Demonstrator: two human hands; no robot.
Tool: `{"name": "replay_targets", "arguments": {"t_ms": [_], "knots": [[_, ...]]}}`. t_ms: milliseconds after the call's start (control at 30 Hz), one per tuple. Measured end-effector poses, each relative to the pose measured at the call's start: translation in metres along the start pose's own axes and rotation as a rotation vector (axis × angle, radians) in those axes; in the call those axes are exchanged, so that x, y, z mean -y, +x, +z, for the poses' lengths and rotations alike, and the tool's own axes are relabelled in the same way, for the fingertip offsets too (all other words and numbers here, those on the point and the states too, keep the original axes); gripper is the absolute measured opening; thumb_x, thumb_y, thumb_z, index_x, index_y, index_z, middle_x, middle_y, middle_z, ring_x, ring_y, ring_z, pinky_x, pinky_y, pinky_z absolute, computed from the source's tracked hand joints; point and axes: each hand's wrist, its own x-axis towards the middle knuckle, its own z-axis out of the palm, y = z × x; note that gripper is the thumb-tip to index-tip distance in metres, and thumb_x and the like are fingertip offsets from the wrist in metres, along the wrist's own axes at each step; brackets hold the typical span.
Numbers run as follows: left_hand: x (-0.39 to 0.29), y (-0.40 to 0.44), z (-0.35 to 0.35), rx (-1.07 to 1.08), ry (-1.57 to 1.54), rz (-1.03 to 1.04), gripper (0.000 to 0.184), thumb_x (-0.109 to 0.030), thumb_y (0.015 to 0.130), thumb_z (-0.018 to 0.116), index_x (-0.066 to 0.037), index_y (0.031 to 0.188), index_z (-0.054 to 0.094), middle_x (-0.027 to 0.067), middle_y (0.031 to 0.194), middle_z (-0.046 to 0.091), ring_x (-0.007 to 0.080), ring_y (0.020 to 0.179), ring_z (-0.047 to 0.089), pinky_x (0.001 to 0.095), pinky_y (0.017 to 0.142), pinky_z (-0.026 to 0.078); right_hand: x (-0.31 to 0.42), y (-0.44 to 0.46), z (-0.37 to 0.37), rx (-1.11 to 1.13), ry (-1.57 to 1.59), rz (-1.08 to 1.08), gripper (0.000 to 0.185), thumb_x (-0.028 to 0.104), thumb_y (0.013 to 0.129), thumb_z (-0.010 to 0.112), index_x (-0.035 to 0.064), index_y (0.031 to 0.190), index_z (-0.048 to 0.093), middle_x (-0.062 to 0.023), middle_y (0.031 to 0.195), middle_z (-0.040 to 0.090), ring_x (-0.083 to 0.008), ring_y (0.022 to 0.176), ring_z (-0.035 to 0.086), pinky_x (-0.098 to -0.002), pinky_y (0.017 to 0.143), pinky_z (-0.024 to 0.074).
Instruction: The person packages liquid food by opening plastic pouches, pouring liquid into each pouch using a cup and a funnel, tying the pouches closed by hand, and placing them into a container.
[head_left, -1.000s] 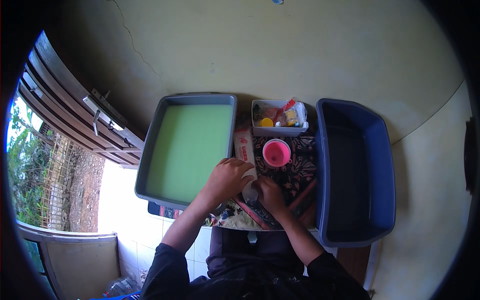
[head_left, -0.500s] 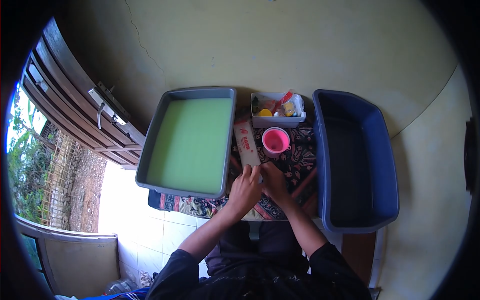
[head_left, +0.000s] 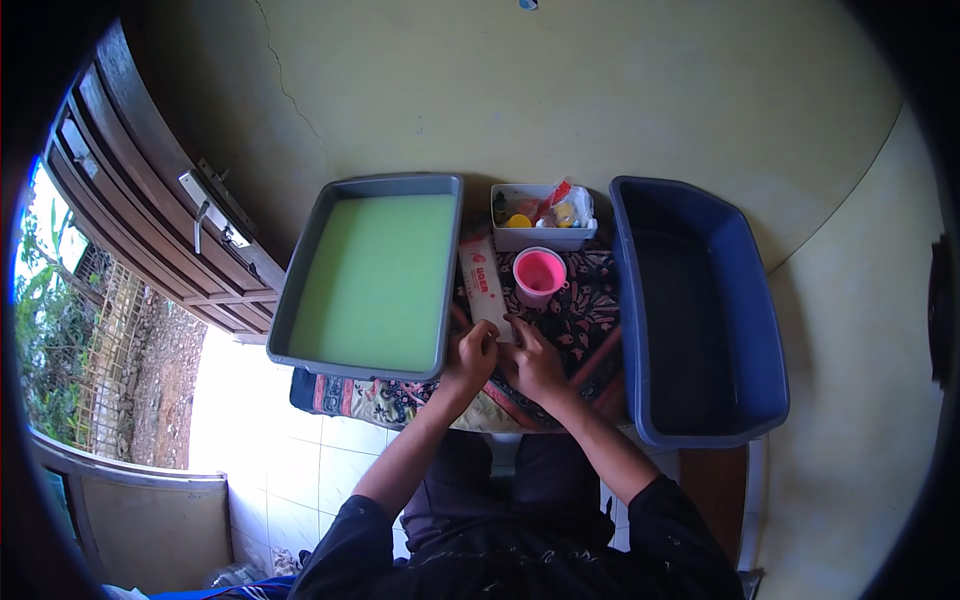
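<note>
A long white packet with red lettering [head_left: 485,280] lies on the patterned cloth, its near end between my hands. My left hand [head_left: 468,358] has its fingers curled in a pinch at the left of that end. From the right, my right hand [head_left: 533,362] closes on the same end, thumb and fingers bent together. The fingers hide the packet's edge there. Just beyond my right hand stands a pink cup [head_left: 539,277], apart from both hands.
On the left sits a grey tray [head_left: 452,270] of pale green liquid. A dark blue tub [head_left: 632,330] stands on the right. Behind the cup is a small white box [head_left: 545,238] of assorted items. A patterned cloth [head_left: 590,320] covers the table; a wooden door [head_left: 165,200] stands open at left.
My hands have drawn slightly apart at the packet's near end, and my left hand has turned. The whole view has shifted a little.
</note>
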Motion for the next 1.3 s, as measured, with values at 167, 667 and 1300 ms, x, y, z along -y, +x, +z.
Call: {"name": "replay_targets", "arguments": {"t_ms": [167,667,1300], "knots": [[0.002,0.003,0.001,-0.003,0.040,0.095,0.006,0.001,0.077,0.060,-0.001,0.083,0.059,0.0198,0.075,0.063,0.0359,0.067,0.064,0.0404,0.059,0.051,0.007,0.004,0.005,0.090,-0.107,0.142,0.035,0.007,0.073,0.064,0.0096,0.107,0.066,-0.0200,0.119,0.054,-0.0340,0.092,0.059,-0.0424,0.077,0.0514],[0.006,-0.001,-0.003,-0.028,0.045,0.168,0.011,0.002,0.075,0.062,-0.001,0.085,0.064,0.0141,0.078,0.063,0.0294,0.068,0.065,0.0342,0.060,0.051,-0.014,-0.002,0.022,0.056,-0.113,0.026,0.019,0.005,0.075,0.061,0.0008,0.092,0.065,-0.0154,0.111,0.060,-0.0303,0.097,0.059,-0.0411,0.081,0.0486],[0.031,0.003,0.019,0.079,0.106,0.104,0.025,-0.022,0.076,0.074,0.002,0.078,0.068,0.0123,0.083,0.055,0.0284,0.076,0.058,0.0388,0.067,0.046,0.004,0.037,-0.025,-0.283,0.463,0.426,0.021,0.016,0.089,0.065,-0.0014,0.082,0.057,-0.0077,0.065,0.059,-0.0118,0.047,0.054,-0.0266,0.044,0.0397]]}}
